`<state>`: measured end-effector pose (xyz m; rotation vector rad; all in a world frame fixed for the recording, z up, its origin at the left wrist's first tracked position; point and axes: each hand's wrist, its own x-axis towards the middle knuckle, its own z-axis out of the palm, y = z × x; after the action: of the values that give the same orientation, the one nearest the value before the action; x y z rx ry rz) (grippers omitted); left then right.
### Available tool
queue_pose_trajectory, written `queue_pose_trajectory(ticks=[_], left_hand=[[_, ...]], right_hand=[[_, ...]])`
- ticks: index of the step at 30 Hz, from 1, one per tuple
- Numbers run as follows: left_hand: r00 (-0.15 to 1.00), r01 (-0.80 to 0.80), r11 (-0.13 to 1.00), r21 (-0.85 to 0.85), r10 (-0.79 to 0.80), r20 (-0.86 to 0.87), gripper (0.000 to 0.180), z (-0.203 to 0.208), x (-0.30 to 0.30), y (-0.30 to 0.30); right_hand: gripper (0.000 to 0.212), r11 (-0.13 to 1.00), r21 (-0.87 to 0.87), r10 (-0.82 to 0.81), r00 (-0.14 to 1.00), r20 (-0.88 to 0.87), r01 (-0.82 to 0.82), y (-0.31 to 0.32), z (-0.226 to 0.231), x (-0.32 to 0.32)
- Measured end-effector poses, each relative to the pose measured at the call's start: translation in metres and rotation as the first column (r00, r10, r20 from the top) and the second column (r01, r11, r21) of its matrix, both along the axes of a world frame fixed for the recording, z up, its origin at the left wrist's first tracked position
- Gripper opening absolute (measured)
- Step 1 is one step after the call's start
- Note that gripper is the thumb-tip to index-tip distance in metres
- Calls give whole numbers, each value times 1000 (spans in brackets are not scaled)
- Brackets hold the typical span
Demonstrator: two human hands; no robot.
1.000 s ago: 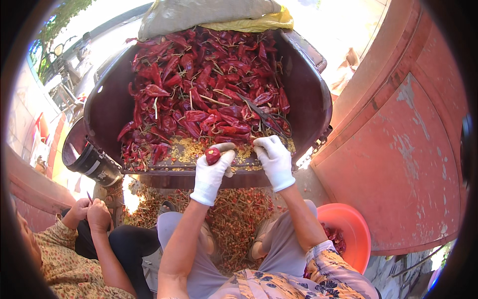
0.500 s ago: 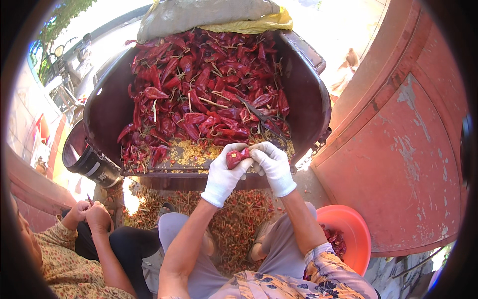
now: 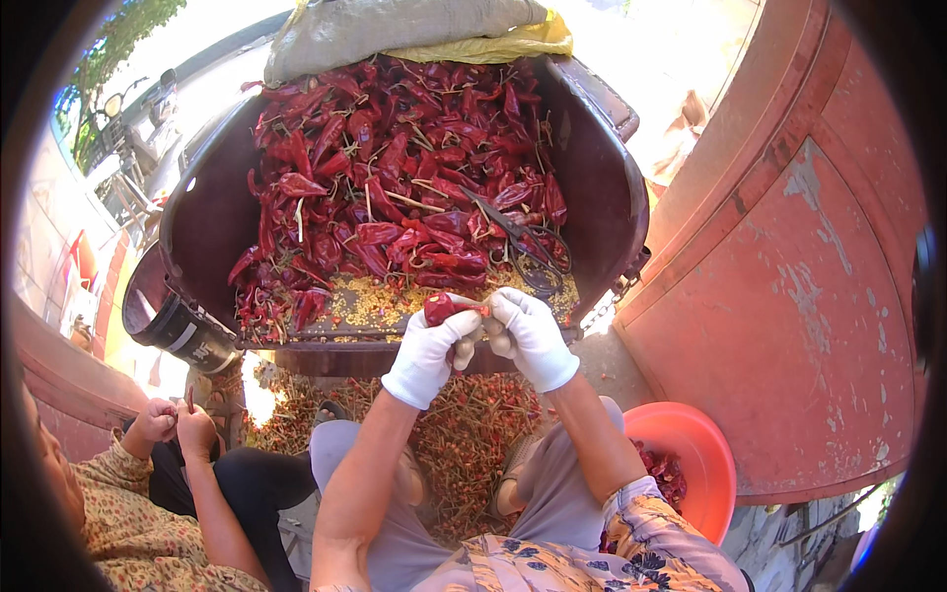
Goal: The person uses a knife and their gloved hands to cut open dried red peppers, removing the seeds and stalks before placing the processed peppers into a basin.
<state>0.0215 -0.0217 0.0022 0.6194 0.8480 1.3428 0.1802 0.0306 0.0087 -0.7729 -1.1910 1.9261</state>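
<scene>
My left hand (image 3: pixel 434 343), in a white glove, is closed around a dried red chili pepper (image 3: pixel 440 308) whose wide end pokes out past the thumb. My right hand (image 3: pixel 525 335), gloved too, pinches at the pepper's other end, where a small orange-red bit shows between the fingertips. Both hands are at the front lip of a dark tub-like cart (image 3: pixel 602 212). A big heap of dried red peppers (image 3: pixel 395 187) fills it. Loose yellow seeds (image 3: pixel 380 304) lie along its front floor. Black-handled scissors (image 3: pixel 518 232) rest on the heap's right side.
An orange-red basin (image 3: pixel 705 454) holding red peppers stands by my right leg. A black bucket (image 3: pixel 182 321) hangs at the cart's left. Stems and scraps (image 3: pixel 469 444) cover the ground between my feet. A co-worker's hands (image 3: pixel 182 424) are at lower left. A red metal panel (image 3: pixel 779 316) rises at right.
My hands have shifted slightly left and drawn a little apart. The pepper now points left, with its far end showing between the fingertips.
</scene>
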Motion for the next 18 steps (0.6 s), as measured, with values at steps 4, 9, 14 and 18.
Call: queue_pose_trajectory(ticks=[4,9,14,18], left_hand=[[976,137,986,100,-151,158,13,2,-5,-4],[935,-57,980,190,-14,354,10,3,-5,-5],[934,-303,948,95,276,226,13,13,-36,-6],[923,-383,923,26,382,50,14,12,-29,-2]], right_hand=[[16,955,-190,150,924,-351,-227,-3,-6,-1],[21,963,-189,128,942,-309,-193,-3,-2,-1],[24,902,157,250,783,569,-402,-13,30,4],[20,543,839,-628,672,393,17,30,-5,4]])
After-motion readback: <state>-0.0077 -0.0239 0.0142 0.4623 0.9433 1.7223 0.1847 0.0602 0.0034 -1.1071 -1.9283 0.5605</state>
